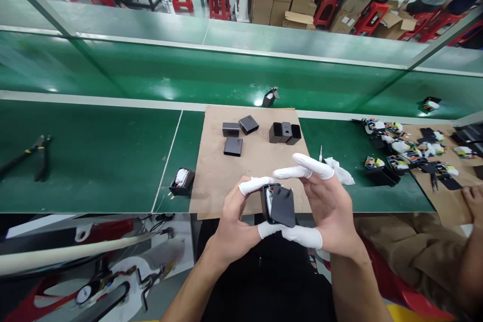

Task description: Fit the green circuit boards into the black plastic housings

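A black power adapter [283, 206], its pronged cover tilted off the housing and white and red parts showing inside, is between my hands above the front edge of the table. My left hand [237, 224] pinches the housing between thumb and index finger. My right hand [327, 206] has its thumb against the lower edge and its covered fingers arched over the top; their exact contact is hidden. White finger cots cover several fingertips. On the brown cardboard [215, 181] lie dark housings [233, 146] and an upright group of black housings [285, 133].
An open adapter [182, 181] sits left of the cardboard, with pliers [39, 156] farther left. Another adapter [270, 96] rests beyond the cardboard. A white cloth [339, 171] and several wired assemblies [402, 147] lie rightward, near another person's hand [473, 201].
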Action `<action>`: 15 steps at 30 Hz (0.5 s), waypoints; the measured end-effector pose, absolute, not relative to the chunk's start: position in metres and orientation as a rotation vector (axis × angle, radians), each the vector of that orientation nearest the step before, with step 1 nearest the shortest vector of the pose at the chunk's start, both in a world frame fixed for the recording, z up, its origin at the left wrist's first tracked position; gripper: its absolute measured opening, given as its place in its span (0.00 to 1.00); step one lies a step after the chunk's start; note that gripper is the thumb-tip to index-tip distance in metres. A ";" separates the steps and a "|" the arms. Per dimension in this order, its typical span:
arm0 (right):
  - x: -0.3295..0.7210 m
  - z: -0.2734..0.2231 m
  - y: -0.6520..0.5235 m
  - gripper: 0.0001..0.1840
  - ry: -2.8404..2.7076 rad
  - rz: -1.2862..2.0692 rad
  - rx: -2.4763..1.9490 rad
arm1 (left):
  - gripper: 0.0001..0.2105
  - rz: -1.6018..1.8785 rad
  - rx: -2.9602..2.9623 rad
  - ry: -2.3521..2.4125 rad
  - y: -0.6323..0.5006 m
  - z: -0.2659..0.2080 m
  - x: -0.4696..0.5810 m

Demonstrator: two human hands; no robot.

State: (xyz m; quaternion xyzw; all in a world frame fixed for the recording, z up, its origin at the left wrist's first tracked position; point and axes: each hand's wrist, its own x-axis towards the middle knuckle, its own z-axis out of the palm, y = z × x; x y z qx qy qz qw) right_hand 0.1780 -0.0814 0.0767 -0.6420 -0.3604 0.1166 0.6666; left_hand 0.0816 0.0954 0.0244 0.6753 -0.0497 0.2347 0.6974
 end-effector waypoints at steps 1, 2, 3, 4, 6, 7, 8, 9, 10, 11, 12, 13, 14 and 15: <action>0.179 0.074 -0.082 0.56 -0.814 0.269 -1.443 | 0.34 0.533 1.506 -0.113 0.095 0.023 0.082; 0.179 0.072 -0.082 0.57 -0.814 0.280 -1.444 | 0.34 0.545 1.508 -0.115 0.096 0.022 0.082; 0.180 0.069 -0.083 0.58 -0.813 0.290 -1.450 | 0.33 0.558 1.514 -0.119 0.096 0.021 0.082; 0.180 0.066 -0.084 0.58 -0.812 0.295 -1.462 | 0.33 0.566 1.524 -0.125 0.096 0.021 0.082; 0.181 0.062 -0.086 0.57 -0.815 0.290 -1.495 | 0.33 0.572 1.555 -0.140 0.097 0.020 0.082; 0.181 0.061 -0.087 0.57 -0.820 0.286 -1.508 | 0.33 0.566 1.570 -0.148 0.097 0.020 0.082; 0.181 0.061 -0.088 0.57 -0.830 0.285 -1.515 | 0.33 0.556 1.581 -0.154 0.098 0.020 0.082; 0.181 0.061 -0.088 0.57 -0.843 0.282 -1.517 | 0.33 0.544 1.588 -0.159 0.099 0.021 0.082; 0.181 0.061 -0.088 0.56 -0.859 0.273 -1.516 | 0.33 0.530 1.593 -0.166 0.100 0.022 0.082; 0.180 0.062 -0.088 0.56 -0.874 0.253 -1.511 | 0.34 0.517 1.595 -0.173 0.101 0.023 0.082; 0.180 0.063 -0.087 0.56 -0.888 0.228 -1.505 | 0.34 0.509 1.596 -0.180 0.103 0.024 0.081; 0.179 0.064 -0.087 0.56 -0.898 0.199 -1.500 | 0.34 0.506 1.598 -0.184 0.104 0.024 0.081; 0.178 0.065 -0.086 0.56 -0.906 0.167 -1.493 | 0.34 0.505 1.606 -0.185 0.106 0.025 0.081; 0.177 0.066 -0.085 0.56 -0.914 0.138 -1.482 | 0.34 0.503 1.619 -0.184 0.108 0.025 0.080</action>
